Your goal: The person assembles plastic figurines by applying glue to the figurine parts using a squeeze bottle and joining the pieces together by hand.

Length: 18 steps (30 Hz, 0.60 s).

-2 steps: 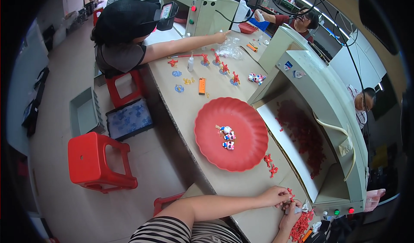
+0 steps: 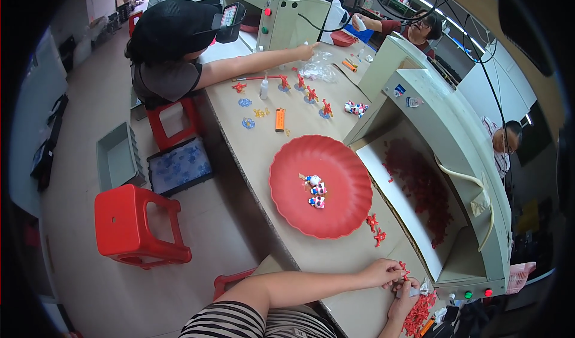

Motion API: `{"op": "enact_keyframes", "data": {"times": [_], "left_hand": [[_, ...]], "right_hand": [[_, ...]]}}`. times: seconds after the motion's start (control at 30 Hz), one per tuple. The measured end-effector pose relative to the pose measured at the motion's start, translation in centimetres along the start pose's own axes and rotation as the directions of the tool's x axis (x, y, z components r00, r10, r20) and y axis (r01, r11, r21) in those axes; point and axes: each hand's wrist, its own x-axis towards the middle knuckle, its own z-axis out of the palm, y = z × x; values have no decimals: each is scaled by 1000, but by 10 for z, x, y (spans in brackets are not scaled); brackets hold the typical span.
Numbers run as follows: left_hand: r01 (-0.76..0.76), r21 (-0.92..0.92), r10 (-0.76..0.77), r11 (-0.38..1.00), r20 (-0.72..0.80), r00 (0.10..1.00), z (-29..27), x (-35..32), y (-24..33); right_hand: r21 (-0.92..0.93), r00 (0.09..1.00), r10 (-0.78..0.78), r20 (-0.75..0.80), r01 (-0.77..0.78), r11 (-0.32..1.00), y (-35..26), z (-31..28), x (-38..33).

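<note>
Piece (image 2: 405, 271): sm., red, irreg. shape

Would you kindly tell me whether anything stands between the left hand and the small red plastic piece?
Nothing visible does: the left hand holds the small red plastic piece directly. The right hand, closed around a pale object, is just below it in the view.

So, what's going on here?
The person's left hand pinches a small red plastic-looking piece, and the right hand is close by, holding something pale, unclear. A loose heap of small red pieces lies beside the right hand. Farther along the beige tabletop, a large scalloped red dish holds small white-and-blue figures.
</note>
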Motion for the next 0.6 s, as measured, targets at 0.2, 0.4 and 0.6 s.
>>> {"op": "enact_keyframes", "data": {"times": [0.2,0.4,0.6], "left_hand": [[12,25,-11,1000,-2,1000,-1,0,1],[-12,19,12,1000,-5,1000,-1,0,-2],[2,13,-2,1000,-3,1000,-1,1,-2]], "right_hand": [[9,1000,4,6,-4,1000,1,0,1],[26,1000,22,1,-22,999,4,-3,1],[13,1000,22,-3,-22,1000,2,-2,1]]}}
